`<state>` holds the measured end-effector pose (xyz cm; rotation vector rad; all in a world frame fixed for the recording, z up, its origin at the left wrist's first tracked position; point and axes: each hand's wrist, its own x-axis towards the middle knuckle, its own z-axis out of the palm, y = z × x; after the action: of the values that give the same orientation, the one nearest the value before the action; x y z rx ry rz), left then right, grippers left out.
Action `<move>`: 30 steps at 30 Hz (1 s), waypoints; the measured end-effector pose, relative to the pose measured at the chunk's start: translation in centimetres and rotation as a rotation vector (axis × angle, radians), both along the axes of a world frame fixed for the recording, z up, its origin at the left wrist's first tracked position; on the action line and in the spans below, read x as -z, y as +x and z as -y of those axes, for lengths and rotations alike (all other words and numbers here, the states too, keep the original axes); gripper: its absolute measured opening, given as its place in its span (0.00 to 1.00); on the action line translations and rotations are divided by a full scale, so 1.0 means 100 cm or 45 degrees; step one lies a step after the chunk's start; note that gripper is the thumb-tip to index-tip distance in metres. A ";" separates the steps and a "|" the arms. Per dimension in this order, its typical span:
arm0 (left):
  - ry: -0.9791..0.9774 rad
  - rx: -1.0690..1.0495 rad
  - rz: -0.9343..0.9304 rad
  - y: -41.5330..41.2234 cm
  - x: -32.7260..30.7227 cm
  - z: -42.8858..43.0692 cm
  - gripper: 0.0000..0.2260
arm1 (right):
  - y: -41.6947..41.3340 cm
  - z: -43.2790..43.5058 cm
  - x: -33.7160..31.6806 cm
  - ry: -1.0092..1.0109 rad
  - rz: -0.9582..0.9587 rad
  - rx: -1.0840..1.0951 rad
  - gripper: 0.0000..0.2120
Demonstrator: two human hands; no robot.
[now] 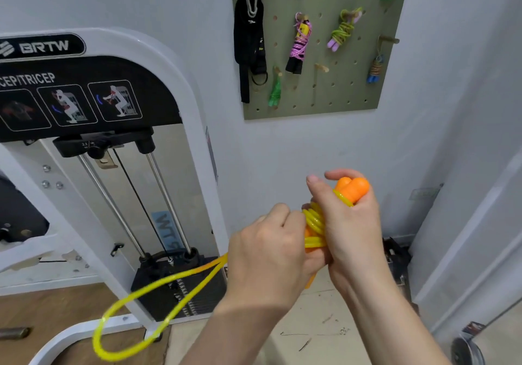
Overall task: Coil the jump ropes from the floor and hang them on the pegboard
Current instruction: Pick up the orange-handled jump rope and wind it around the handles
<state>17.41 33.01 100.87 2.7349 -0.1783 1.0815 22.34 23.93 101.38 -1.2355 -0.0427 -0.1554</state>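
Observation:
A yellow jump rope (313,222) with two orange handles (353,186) is in both my hands at chest height. My right hand (347,223) grips the two handles together, with several turns of rope wound round them. My left hand (271,248) pinches the rope right beside the coil. A loose yellow loop (135,319) hangs down to the lower left, blurred. The green pegboard (319,96) is on the wall above, with several coiled ropes on its pegs, among them a pink one (298,45) and a green-purple one (343,29).
A white weight machine (175,87) with a black weight stack (180,288) stands close on the left. A black strap (250,39) hangs at the pegboard's left edge. A bare wooden peg (322,68) sticks out mid-board. A grey wall panel (480,237) rises at the right.

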 end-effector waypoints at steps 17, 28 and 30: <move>-1.535 0.857 -0.766 0.014 -0.008 -0.030 0.21 | 0.028 0.021 -0.018 0.530 0.266 -1.359 0.16; -1.691 0.843 -0.956 0.012 0.002 -0.018 0.37 | 0.020 0.005 -0.010 1.058 0.120 -1.308 0.14; -1.632 0.834 -1.003 0.010 0.002 -0.020 0.30 | 0.022 0.005 -0.008 0.915 0.198 -1.224 0.16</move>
<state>18.46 34.98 100.70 1.5126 -0.1496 -0.1534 24.50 23.42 102.15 -0.3883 -0.6484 0.5351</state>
